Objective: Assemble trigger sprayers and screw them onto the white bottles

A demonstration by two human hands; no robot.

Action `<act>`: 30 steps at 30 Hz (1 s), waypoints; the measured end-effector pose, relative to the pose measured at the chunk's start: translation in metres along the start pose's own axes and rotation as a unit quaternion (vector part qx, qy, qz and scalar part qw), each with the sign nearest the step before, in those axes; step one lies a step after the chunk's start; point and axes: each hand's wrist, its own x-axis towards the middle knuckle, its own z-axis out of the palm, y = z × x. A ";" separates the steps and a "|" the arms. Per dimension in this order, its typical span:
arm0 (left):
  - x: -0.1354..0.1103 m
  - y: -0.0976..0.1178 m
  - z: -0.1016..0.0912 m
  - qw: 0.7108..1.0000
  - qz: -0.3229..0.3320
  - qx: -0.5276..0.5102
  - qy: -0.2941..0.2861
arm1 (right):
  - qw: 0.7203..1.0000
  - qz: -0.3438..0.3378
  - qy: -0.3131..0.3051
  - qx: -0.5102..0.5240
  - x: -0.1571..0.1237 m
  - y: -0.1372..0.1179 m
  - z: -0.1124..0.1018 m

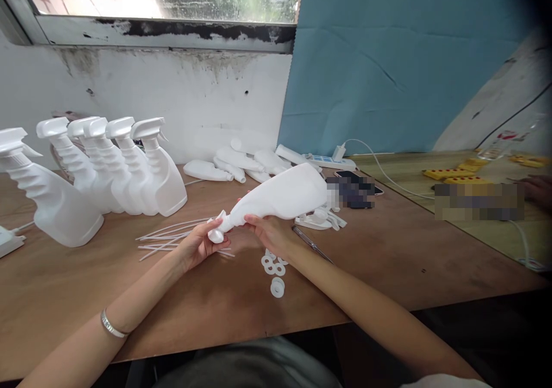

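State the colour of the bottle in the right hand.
White: the bottle shows best in the head view.

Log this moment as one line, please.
left hand: holding spray head at bottle's neck | right hand: holding bottle, tipped sideways | table: thin tubes, white rings, upright spray bottles

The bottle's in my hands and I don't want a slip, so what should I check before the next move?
1. Left hand on the spray head: ok, fingers gripping it.
2. Right hand on the bottle: ok, holding it near the neck end.
3. Bottle upright: not ok, it is tipped well over, neck toward the left hand.
4. Spray head fully seated: cannot tell, fingers hide part of the joint.
5. Washers in view: ok, loose on the table.
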 end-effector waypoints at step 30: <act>0.007 -0.009 -0.004 0.998 0.037 0.027 -0.050 | 0.997 -0.004 0.011 -0.073 -0.005 0.006 0.004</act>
